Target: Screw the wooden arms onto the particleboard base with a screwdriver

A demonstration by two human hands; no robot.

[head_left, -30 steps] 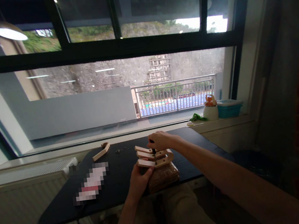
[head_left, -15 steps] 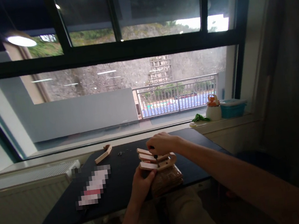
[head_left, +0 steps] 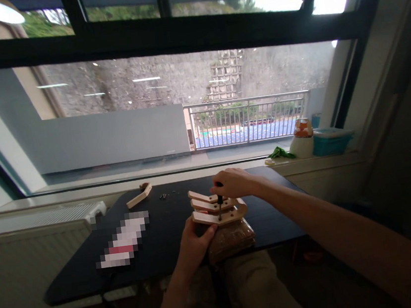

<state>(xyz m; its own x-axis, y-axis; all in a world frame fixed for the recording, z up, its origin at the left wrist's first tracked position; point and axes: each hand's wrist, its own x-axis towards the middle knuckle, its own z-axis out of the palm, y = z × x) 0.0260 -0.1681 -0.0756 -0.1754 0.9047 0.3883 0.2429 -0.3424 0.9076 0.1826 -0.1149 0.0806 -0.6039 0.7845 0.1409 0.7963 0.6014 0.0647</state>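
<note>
A light wooden assembly (head_left: pixel 212 209) of three stacked curved slats rests on a brown block (head_left: pixel 231 240) at the near edge of the black table (head_left: pixel 163 234). My right hand (head_left: pixel 233 182) is closed round the handle of a small screwdriver (head_left: pixel 219 208), whose tip stands upright on the front slat. My left hand (head_left: pixel 194 243) grips the assembly and block from the near left side, thumb against the lowest slat.
A single wooden piece (head_left: pixel 139 195) and several small screws (head_left: pixel 163 196) lie at the table's far left. A blurred sheet (head_left: pixel 123 239) lies left of centre. On the window sill stand a white pot (head_left: pixel 301 143) and a teal box (head_left: pixel 329 141). A white radiator (head_left: pixel 35 230) sits to the left.
The view has tilted down and shifted slightly. Both hands stay on the assembly; the screwdriver remains upright on the front slat.
</note>
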